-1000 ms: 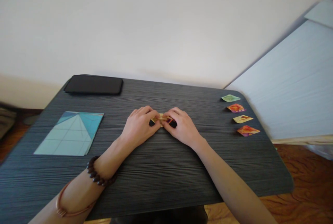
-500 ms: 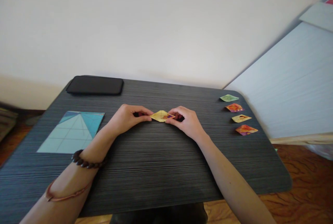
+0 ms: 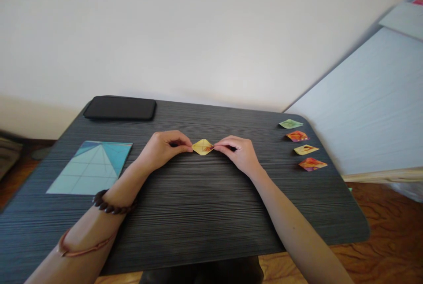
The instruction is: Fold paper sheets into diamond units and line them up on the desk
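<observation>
Between my hands is a small yellow folded paper (image 3: 202, 146), diamond-shaped, with crease lines and an orange-brown printed patch at its right side. Thumb and forefinger of my left hand (image 3: 169, 148) pinch its left point. At the opposite point, my right hand (image 3: 238, 153) pinches the tip between thumb and fingers. The paper is held low over the middle of the dark table (image 3: 198, 213); whether it touches the surface I cannot tell. A dark bead bracelet and a thin brown band circle my left wrist and forearm.
Down the table's right side lie a green folded paper (image 3: 291, 124), an orange one (image 3: 298, 136), a yellow one (image 3: 306, 149) and another orange one (image 3: 312, 164). To the left lies a blue creased sheet (image 3: 90, 169); behind it rests a black phone (image 3: 120, 108). A wall (image 3: 211, 33) stands behind.
My right hand's fingers have drawn together into a tighter pinch at the paper's right tip. The paper looks shorter from side to side. My left hand has barely moved.
</observation>
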{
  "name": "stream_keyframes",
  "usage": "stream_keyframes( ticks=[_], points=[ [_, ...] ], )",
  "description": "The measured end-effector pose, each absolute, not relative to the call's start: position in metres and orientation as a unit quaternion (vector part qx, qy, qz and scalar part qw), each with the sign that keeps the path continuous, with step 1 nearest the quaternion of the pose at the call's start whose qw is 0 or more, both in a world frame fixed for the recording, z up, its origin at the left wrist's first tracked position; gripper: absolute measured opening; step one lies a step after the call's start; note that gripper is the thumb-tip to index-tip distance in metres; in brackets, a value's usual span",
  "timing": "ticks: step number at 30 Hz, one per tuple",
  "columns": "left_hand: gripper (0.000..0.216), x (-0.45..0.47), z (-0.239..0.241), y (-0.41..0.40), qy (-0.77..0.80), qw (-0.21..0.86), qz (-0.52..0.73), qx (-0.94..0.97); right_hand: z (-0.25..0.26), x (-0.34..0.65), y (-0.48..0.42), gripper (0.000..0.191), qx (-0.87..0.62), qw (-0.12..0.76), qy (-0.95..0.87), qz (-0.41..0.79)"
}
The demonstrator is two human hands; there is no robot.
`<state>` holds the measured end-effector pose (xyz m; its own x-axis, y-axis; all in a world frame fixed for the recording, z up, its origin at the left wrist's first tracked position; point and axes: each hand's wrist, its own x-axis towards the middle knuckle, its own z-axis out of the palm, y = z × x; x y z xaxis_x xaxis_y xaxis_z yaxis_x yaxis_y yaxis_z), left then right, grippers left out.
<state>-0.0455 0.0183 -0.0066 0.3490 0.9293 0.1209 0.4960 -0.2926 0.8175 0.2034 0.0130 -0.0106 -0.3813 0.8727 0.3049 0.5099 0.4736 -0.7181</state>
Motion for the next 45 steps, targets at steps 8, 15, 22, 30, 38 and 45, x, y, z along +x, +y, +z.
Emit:
stream_keyframes(
  ticks=[8, 15, 22, 30, 38, 45],
  points=[
    [0.015, -0.0413, -0.0028, 0.0166, 0.492, 0.308, 0.326, 0.746, -0.0097, 0.1974, 0.0114, 0.013, -0.447, 0.351, -0.784, 0.248],
    [0.031, -0.0461, -0.0065, 0.019, 0.508, 0.357, 0.332, 0.71, -0.013, 0.2009, 0.0125, 0.014, -0.473, 0.39, -0.741, 0.273],
    [0.025, -0.0466, -0.0074, 0.0201, 0.498, 0.375, 0.315, 0.716, -0.0164, 0.2063, 0.0187, 0.02, -0.481, 0.419, -0.643, 0.422],
    [0.023, -0.0424, -0.0068, 0.0183, 0.437, 0.531, 0.386, 0.615, -0.0124, 0.2034, 0.0169, 0.023, -0.374, 0.437, -0.401, 0.713],
    [0.026, -0.0396, -0.0071, 0.0182, 0.435, 0.559, 0.375, 0.598, -0.0123, 0.2019, 0.0165, 0.025, -0.368, 0.432, -0.365, 0.738],
    [0.027, -0.0401, -0.0075, 0.0187, 0.416, 0.572, 0.382, 0.594, -0.0132, 0.1996, 0.0142, 0.02, -0.391, 0.443, -0.442, 0.675]
  ],
)
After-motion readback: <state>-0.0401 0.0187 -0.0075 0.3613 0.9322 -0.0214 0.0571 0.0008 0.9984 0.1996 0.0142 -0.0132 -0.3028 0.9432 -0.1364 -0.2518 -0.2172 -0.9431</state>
